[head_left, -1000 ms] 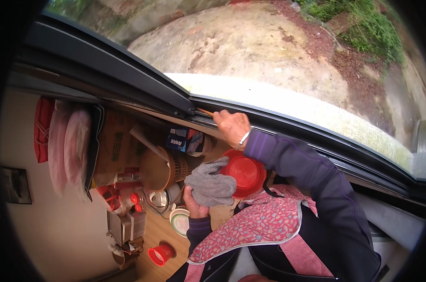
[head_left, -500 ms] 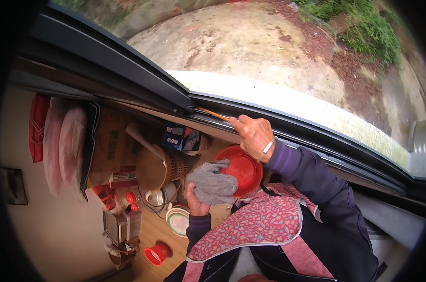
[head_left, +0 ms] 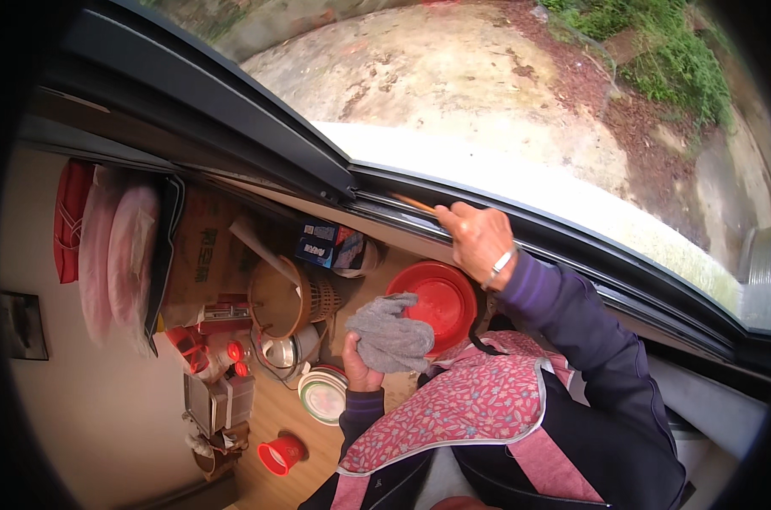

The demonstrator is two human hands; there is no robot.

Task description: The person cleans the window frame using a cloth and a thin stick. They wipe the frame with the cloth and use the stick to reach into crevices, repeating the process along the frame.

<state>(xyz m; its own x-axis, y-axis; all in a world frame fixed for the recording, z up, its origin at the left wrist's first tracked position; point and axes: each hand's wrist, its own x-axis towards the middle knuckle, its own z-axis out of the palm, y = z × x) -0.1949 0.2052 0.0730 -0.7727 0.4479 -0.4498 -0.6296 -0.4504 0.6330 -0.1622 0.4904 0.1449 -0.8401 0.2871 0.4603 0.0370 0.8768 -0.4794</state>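
Observation:
My right hand [head_left: 481,242] is closed on a thin orange-brown stick [head_left: 414,204], like a chopstick. Its far end reaches left over the dark window track [head_left: 381,210], near the corner where the sliding frame meets the sill; I cannot tell whether the tip touches. Lower and to the left, my left hand [head_left: 362,365] grips a bunched grey cloth [head_left: 390,334], which hides most of its fingers. Just behind the cloth stands a red basin [head_left: 453,308], partly covered by it.
A dark window frame [head_left: 207,102] slants across the upper left, with a pale outer ledge [head_left: 504,174] beyond the track. Below the sill are a wicker basket [head_left: 275,297], a blue box [head_left: 316,242], stacked plates [head_left: 323,398] and a small red tub [head_left: 280,456].
My right hand has drawn the stick a little to the right along the track, away from the frame corner. My left hand still holds the cloth in nearly the same place.

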